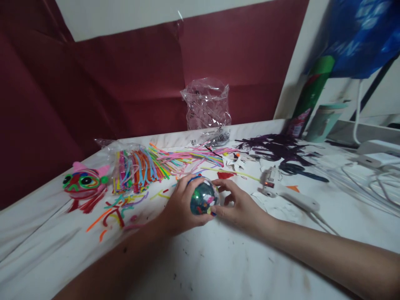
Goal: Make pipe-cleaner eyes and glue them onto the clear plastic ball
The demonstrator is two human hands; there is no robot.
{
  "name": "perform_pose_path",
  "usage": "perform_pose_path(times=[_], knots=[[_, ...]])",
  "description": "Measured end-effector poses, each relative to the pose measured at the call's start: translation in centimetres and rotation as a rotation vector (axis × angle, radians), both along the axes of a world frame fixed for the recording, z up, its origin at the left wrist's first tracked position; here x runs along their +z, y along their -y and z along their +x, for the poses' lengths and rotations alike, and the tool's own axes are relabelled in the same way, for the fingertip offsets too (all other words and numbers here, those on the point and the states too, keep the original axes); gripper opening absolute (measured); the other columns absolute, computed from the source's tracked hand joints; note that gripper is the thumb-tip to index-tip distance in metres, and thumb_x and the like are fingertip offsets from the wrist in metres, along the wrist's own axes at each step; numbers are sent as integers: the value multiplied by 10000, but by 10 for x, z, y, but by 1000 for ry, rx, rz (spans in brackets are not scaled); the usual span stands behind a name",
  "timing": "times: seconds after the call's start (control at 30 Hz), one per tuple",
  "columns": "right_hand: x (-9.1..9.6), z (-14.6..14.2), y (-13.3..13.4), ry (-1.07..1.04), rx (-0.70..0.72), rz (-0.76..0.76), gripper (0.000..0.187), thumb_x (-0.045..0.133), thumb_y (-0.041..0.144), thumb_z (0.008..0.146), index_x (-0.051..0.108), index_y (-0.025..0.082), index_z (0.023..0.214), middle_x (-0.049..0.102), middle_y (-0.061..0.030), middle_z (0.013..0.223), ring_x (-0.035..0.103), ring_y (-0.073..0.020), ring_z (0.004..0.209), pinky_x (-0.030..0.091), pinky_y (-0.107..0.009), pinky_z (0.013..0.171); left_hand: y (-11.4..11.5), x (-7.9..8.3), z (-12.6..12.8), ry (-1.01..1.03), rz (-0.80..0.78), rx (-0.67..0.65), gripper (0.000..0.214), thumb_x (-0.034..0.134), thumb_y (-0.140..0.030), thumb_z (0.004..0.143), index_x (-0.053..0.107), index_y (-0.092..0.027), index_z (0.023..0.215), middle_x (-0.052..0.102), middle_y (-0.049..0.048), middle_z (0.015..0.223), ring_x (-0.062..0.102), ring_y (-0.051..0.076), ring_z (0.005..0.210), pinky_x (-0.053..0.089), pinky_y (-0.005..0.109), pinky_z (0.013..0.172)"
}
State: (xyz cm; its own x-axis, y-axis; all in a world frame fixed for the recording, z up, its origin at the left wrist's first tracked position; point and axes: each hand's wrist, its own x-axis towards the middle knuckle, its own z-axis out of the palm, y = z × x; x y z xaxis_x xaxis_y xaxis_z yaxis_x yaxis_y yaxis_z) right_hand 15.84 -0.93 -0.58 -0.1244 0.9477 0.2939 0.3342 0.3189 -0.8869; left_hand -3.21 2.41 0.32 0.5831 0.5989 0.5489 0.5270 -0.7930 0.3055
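Note:
A shiny clear plastic ball [204, 196], dark green inside with pink, red and white bits, is held just over the table between both hands. My left hand [181, 204] wraps around its left side, the thumb under its front. On the opposite side, my right hand [233, 202] has its thumb and fingers curled against the ball. Part of the ball is hidden behind the fingers. A yellow pipe cleaner [233, 171] and a small red piece [225, 175] lie just behind it.
Left stands a pink, red and green decorated ball figure [84, 181]; bundled colourful pipe cleaners [140, 168] lie beside it, cut scraps [115, 214] in front. Purple fringe [275, 146], dark-handled scissors [301, 171], a glue gun [296, 199] with cable and a green cup [325, 121] are right.

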Motion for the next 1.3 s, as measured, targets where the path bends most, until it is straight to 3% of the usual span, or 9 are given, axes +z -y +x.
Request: perform_pose_path(times=[0.53,0.8,1.17,1.3], knots=[[-3,0,4,30,-6,40,471,623,314,670,502,191,1108,553,-95,1096,533,-237,956,460,-348,695,4,4,0,-44,-52,-5,832,763,-392,593,378,-181,1299,359,177,1332,346,355,1270,319,502,1048],[-4,-1,4,33,-20,68,461,631,289,668,509,172,1097,561,-102,1094,530,-234,947,456,-345,678,10,12,2,-25,-119,12,672,687,-331,679,418,-148,1267,373,181,1323,344,325,1278,307,470,1064],[8,3,4,6,43,-21,422,564,317,701,523,165,1093,571,-105,1109,533,-231,974,464,-337,692,5,13,3,101,-184,8,612,697,-239,610,480,-173,1178,465,133,1227,396,305,1222,330,446,1038],[8,5,3,2,14,-55,394,559,344,730,540,172,1084,592,-79,1003,577,-202,843,481,-329,678,-6,11,-3,273,-386,25,584,724,-269,600,498,-202,1134,520,95,1171,486,297,1129,387,431,971]])
